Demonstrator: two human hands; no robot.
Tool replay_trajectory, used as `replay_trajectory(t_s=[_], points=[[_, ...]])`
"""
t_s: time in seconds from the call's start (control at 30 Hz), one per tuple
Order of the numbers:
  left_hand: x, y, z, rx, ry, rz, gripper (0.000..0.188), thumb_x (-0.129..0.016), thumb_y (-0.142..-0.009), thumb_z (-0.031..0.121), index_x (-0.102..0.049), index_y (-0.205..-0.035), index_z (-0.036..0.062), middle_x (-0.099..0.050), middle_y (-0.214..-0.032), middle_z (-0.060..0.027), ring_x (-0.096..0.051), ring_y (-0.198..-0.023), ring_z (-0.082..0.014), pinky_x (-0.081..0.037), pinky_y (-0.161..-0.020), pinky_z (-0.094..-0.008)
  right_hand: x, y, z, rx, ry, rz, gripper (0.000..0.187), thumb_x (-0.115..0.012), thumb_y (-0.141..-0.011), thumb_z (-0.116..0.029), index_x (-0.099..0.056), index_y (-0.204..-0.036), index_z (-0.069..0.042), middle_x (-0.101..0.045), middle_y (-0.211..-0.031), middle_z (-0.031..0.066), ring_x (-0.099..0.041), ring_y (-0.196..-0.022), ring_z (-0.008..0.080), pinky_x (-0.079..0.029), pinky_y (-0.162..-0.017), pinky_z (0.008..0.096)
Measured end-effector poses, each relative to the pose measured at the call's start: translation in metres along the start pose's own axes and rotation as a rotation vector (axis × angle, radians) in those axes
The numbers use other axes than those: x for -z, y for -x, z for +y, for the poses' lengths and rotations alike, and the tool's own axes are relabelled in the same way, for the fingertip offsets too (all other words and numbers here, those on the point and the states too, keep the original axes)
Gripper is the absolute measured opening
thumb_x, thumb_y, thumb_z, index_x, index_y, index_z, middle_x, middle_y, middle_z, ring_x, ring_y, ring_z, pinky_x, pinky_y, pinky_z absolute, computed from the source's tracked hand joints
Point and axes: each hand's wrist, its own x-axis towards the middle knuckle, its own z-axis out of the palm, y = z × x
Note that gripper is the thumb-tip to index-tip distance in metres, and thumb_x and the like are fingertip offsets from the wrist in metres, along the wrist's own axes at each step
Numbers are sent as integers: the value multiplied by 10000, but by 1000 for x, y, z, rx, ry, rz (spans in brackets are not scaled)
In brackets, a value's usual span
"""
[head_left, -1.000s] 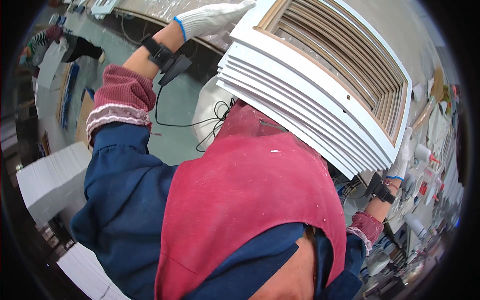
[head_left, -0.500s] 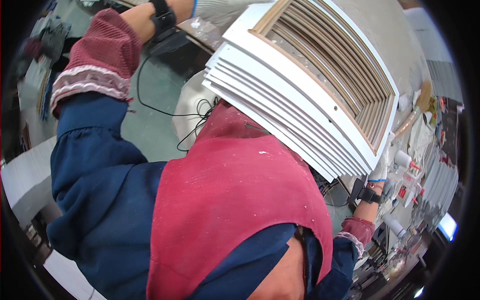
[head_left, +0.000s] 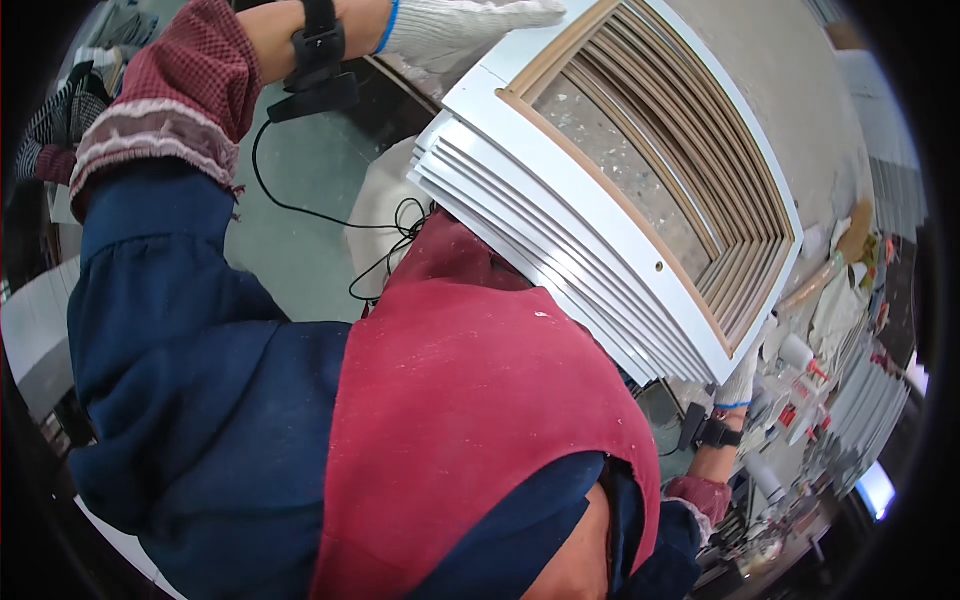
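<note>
A stack of several white rectangular frames (head_left: 590, 170) with brown inner edges stands tilted on the worktable, its near layers fanned out unevenly. My left hand (head_left: 460, 28), in a white knitted glove with a blue cuff, lies at the far left end of the stack. Its visible fingers are stretched along the top frame's corner; the picture's upper edge cuts part of the hand. At the near right end, my right hand (head_left: 738, 385), gloved alike, is against the stack's corner. The frames hide its fingers. Black devices are strapped to both wrists.
The dusty grey worktable (head_left: 790, 90) extends beyond the stack. Bottles with red tips (head_left: 797, 352), cloths and a brush-like tan item crowd its right side. A black cable (head_left: 300, 212) hangs from my left wrist, and coils lie over a pale round surface below.
The stack's right end has shifted down in the picture, along with my right hand. More of my left glove shows over the top frame's corner, and its forearm sits further left.
</note>
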Motion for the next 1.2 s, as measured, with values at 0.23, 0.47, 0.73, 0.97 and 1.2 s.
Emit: replay_trajectory(t_s=[0.23,0.47,0.73,0.97,1.2], points=[[-6,6,-3,160,-439,335,714,-422,-941,589,-324,-1461,109,-475,-1361,-204,-552,-1198,-248,-486,-958,-340,13,4,8,-66,16,13,596,-386,-968,-579,-453,-1306,-93,-543,-1105,43,-569,-979,172,-496,-831,300],[1,0,-6,91,-273,151,837,-386,-895,693,-274,-1480,104,-458,-1372,-223,-564,-1184,-235,-526,-913,-331,23,2,16,-107,-32,83,595,-384,-967,-582,-443,-1313,-101,-535,-1106,39,-565,-987,170,-496,-831,301],[-13,-6,-20,146,-83,400,935,-435,-835,729,-302,-1443,31,-531,-1228,-233,-627,-1069,-261,-575,-830,-337,15,4,26,-91,-102,121,595,-383,-966,-586,-431,-1321,-111,-525,-1107,35,-559,-997,169,-497,-830,303],[1,-37,-4,138,5,348,908,-478,-840,709,-323,-1438,43,-540,-1225,-205,-609,-1097,-246,-558,-848,-361,-9,-23,-3,17,-20,155,590,-370,-963,-600,-432,-1303,-122,-505,-1107,27,-533,-1003,151,-480,-867,292],[2,-87,40,73,-102,433,935,-470,-823,742,-351,-1427,37,-509,-1269,-253,-596,-1109,-281,-549,-842,-385,0,-92,-45,25,-71,1,545,-371,-968,-582,-465,-1255,-128,-507,-1046,-10,-527,-958,114,-487,-846,273]])
